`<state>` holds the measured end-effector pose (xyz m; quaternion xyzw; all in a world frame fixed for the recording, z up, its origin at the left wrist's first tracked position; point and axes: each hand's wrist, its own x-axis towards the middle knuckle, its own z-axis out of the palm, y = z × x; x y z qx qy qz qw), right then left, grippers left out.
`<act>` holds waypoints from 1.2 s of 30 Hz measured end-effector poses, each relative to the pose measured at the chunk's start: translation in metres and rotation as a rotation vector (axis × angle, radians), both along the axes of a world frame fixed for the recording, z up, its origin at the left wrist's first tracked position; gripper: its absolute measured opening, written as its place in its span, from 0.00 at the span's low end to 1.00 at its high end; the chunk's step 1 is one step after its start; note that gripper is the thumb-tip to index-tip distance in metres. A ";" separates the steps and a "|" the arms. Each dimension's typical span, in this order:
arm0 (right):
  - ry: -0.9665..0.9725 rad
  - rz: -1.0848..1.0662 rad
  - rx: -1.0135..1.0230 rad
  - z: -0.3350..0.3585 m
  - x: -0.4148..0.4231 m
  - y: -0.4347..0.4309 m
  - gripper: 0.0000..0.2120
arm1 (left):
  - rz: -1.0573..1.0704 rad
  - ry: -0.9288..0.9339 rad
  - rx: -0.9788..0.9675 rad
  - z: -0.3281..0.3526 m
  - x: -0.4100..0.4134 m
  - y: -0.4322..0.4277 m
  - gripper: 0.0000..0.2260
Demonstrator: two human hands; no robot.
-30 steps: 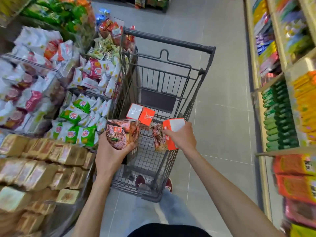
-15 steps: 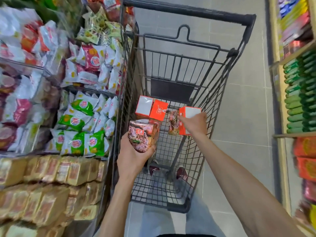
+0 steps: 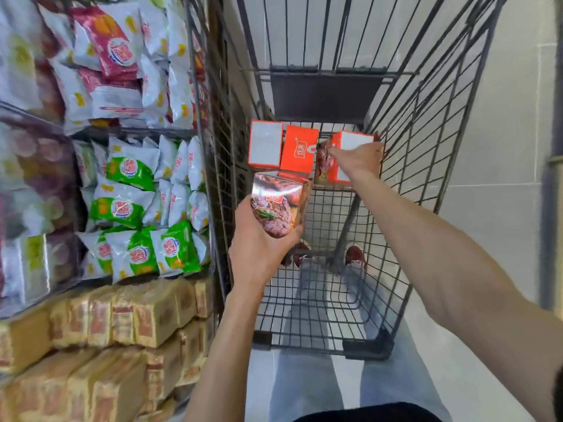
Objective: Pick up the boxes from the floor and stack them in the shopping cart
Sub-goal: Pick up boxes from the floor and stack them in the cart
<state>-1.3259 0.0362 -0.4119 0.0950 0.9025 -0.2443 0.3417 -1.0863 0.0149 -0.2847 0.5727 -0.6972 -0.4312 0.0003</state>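
My right hand [image 3: 359,161] grips an orange box [image 3: 350,156] at the shopping cart's [image 3: 426,147] far right corner, beside 2 boxes [image 3: 281,147]; my left hand [image 3: 259,248] clutches a meat-printed box [image 3: 278,205] above the basket.

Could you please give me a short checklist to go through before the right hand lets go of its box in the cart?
1. Right hand has a firm grip on its orange box: ok.
2. Box sits beside the two boxes already in the cart: ok.
3. Box rests on the cart floor: cannot tell.
4. Left hand holds the next box securely: ok.
5. Room remains in the cart: ok.
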 end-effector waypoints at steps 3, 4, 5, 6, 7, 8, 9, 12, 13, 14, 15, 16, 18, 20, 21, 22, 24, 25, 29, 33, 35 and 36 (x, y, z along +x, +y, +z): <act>-0.022 -0.029 -0.019 -0.017 -0.002 -0.015 0.59 | -0.023 -0.011 0.014 -0.010 -0.002 -0.004 0.41; -0.025 -0.038 -0.018 -0.022 -0.002 -0.018 0.59 | -0.029 -0.013 0.022 -0.014 -0.003 -0.004 0.41; -0.023 -0.038 -0.013 -0.027 -0.002 -0.021 0.59 | -0.037 -0.013 0.027 -0.016 -0.004 -0.004 0.41; -0.021 -0.036 -0.008 -0.031 -0.002 -0.025 0.59 | -0.045 -0.013 0.029 -0.018 -0.005 -0.005 0.41; -0.020 -0.036 -0.005 -0.036 -0.003 -0.027 0.59 | -0.052 -0.010 0.029 -0.019 -0.006 -0.005 0.41; -0.023 -0.035 -0.003 -0.039 -0.003 -0.030 0.59 | -0.056 -0.006 0.028 -0.020 -0.007 -0.006 0.41; -0.028 -0.034 -0.004 -0.042 -0.003 -0.030 0.60 | -0.058 -0.002 0.031 -0.021 -0.008 -0.007 0.41; -0.047 -0.007 0.002 -0.051 0.000 -0.029 0.62 | -0.073 0.001 0.036 -0.023 -0.007 -0.008 0.41; -0.048 -0.003 -0.003 -0.057 0.000 -0.028 0.62 | -0.076 -0.001 0.035 -0.024 -0.006 -0.009 0.40; -0.050 0.003 -0.010 -0.059 -0.001 -0.028 0.62 | -0.077 -0.001 0.035 -0.025 -0.006 -0.009 0.40; -0.047 0.012 -0.018 -0.062 -0.004 -0.028 0.61 | -0.075 0.001 0.036 -0.027 -0.006 -0.009 0.40; -0.038 0.029 -0.024 -0.063 -0.008 -0.029 0.60 | -0.074 0.002 0.035 -0.029 -0.007 -0.010 0.41; -0.037 0.068 -0.033 -0.068 -0.013 -0.030 0.59 | -0.074 0.004 0.031 -0.034 -0.006 -0.010 0.41; -0.082 0.117 -0.059 -0.071 -0.011 -0.029 0.58 | -0.072 0.004 0.041 -0.038 -0.001 -0.006 0.41; -0.111 0.135 -0.076 -0.072 -0.011 -0.026 0.57 | -0.074 0.002 0.049 -0.038 0.001 -0.004 0.41; -0.137 0.160 -0.101 -0.075 -0.011 -0.022 0.57 | -0.079 0.001 0.054 -0.038 0.003 -0.002 0.41; -0.165 0.166 -0.122 -0.090 -0.017 -0.012 0.54 | -0.088 0.006 0.057 -0.036 0.004 0.000 0.41; -0.176 0.148 -0.145 -0.091 -0.020 -0.007 0.49 | -0.092 0.012 0.060 -0.035 0.003 0.001 0.41; -0.155 0.195 -0.213 -0.039 -0.013 0.002 0.31 | -0.121 0.039 0.101 -0.027 0.004 -0.001 0.42; -0.173 0.393 -0.269 0.011 -0.006 0.022 0.29 | -0.186 0.085 0.181 -0.014 -0.001 -0.015 0.45; -0.188 0.474 -0.303 0.045 -0.005 0.034 0.36 | -0.232 0.105 0.236 -0.005 -0.007 -0.024 0.46; -0.203 0.514 -0.341 0.061 -0.005 0.041 0.35 | -0.267 0.115 0.264 0.000 -0.009 -0.028 0.46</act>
